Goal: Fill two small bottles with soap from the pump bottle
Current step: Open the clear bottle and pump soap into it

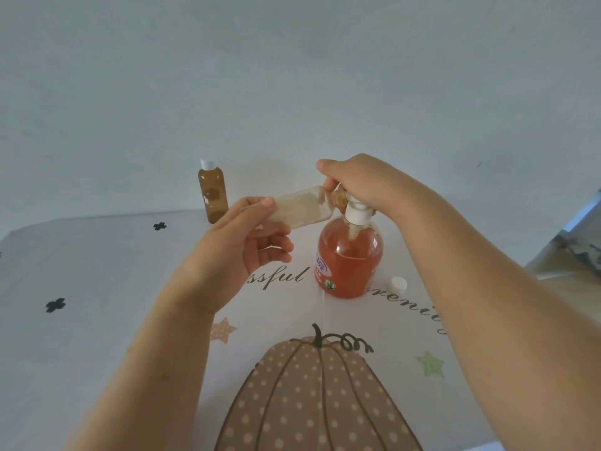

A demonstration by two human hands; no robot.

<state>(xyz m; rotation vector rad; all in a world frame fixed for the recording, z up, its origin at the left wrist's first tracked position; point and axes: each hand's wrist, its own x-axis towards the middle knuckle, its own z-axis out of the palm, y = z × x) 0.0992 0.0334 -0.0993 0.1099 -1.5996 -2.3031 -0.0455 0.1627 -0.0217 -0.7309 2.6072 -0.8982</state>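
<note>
Standing on the bench (97, 288), right of centre, the pump bottle (349, 258) is upright and holds orange-pink soap to roughly shoulder level; its white pump head (357, 216) is fitted. A clear small bottle (300, 208) is held off the bench, tipped almost level, uncapped, with its mouth against the pump spout. Pale smears coat its inside wall and a little orange soap sits at its neck.

A brown small bottle (213, 193) stands upright at the far edge of the bench, well apart to the left, closed with a white cap. Its fill level cannot be read through the tinted wall. A loose white cap (398, 284) lies on the bench just right of the pump bottle.

The left hand (247, 252) grips the base end of the clear small bottle, thumb on top and fingers curled beneath. The right hand (364, 180) comes in from the right and sits over the pump head, palm down, fingers curled down around it and hiding the spout. Both forearms are bare. The bench covering carries a spotted pumpkin print (318, 402), stars and script lettering.
</note>
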